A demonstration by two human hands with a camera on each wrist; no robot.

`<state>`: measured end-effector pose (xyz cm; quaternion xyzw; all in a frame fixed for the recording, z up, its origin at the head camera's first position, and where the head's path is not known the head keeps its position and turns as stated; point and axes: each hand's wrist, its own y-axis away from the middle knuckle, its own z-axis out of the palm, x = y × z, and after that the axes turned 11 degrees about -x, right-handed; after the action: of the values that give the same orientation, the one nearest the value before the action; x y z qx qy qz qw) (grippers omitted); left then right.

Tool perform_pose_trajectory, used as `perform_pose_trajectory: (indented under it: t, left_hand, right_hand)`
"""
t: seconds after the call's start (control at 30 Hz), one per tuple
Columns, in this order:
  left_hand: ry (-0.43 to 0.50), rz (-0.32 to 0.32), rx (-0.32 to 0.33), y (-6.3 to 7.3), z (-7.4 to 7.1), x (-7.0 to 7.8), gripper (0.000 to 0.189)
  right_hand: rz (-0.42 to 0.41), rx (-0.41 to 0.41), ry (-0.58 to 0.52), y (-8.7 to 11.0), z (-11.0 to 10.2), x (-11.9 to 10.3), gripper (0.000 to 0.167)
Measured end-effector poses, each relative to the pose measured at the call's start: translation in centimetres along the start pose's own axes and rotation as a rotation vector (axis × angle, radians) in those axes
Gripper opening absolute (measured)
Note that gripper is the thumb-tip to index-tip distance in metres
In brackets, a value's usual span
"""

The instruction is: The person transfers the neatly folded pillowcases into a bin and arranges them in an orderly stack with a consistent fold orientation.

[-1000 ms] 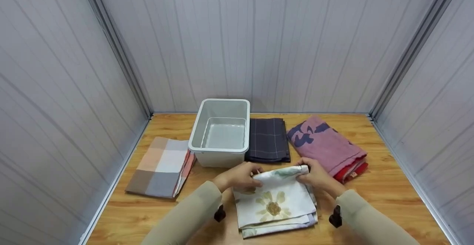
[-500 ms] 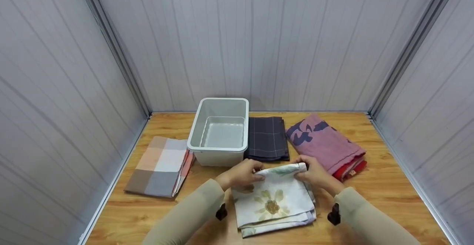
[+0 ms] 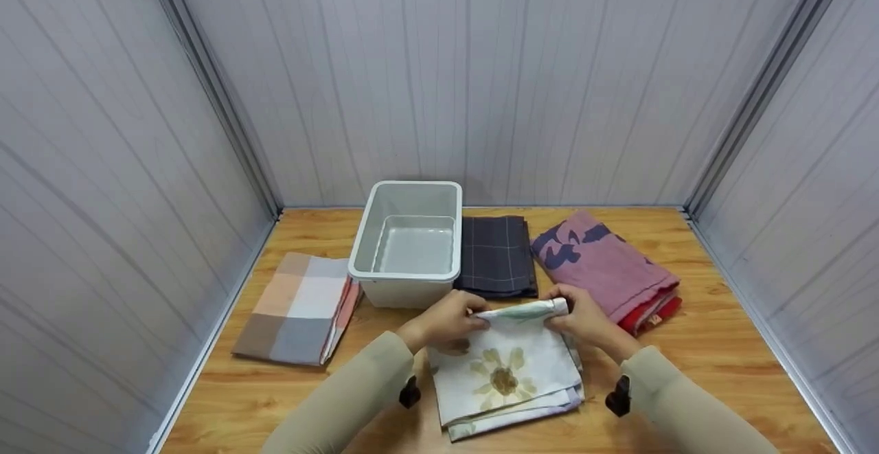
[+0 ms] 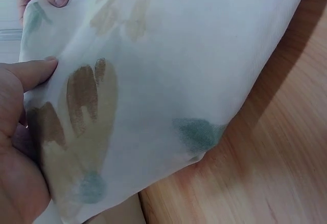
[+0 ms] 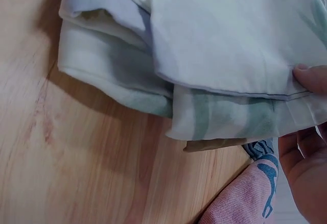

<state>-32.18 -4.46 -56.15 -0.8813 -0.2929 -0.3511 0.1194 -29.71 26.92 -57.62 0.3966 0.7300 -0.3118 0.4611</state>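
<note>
A folded white cloth (image 3: 535, 354) with a tan flower print is held between both hands at the front middle of the table. My left hand (image 3: 450, 320) grips its far left edge, thumb on top. At the far right corner my right hand (image 3: 584, 316) pinches the layers between thumb and fingers. The far edge is raised and the near edge hangs lower, close over the wood. In the left wrist view the left thumb (image 4: 38, 73) presses on the cloth's printed face. Several stacked layers of the cloth (image 5: 219, 45) show in the right wrist view.
A light grey plastic bin (image 3: 405, 289) stands behind the left hand. Beside it lies a folded dark checked cloth (image 3: 496, 258). A folded pink cloth (image 3: 604, 268) with red layers is at right, a folded plaid cloth (image 3: 295, 310) at left. Panel walls enclose the wooden table (image 3: 714, 371).
The cloth's far edge has risen slightly and tipped a little toward the person, with both hands moving along with it. The bin and the other cloths stay in place.
</note>
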Motion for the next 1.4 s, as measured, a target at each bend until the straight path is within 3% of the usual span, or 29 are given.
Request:
perform_pose_trajectory:
  t: [0.37, 0.77, 0.97, 1.4]
  left_hand:
    - [0.006, -0.001, 0.020, 0.5, -0.9, 1.1, 0.010]
    - [0.084, -0.007, 0.092, 1.3, -2.1, 2.4, 0.010]
    - [0.150, -0.009, 0.127, 1.5, -2.5, 2.4, 0.012]
    - [0.179, -0.003, 0.164, 2.1, -2.8, 2.3, 0.010]
  right_hand:
    - [-0.030, -0.012, -0.078, 0.1, -0.6, -0.4, 0.041]
    - [0.058, -0.047, -0.123, 0.5, -0.8, 0.0, 0.050]
    - [0.089, -0.081, -0.122, 0.9, -0.9, 0.6, 0.057]
    - [0.126, -0.104, -0.111, 1.8, -0.2, 2.7, 0.056]
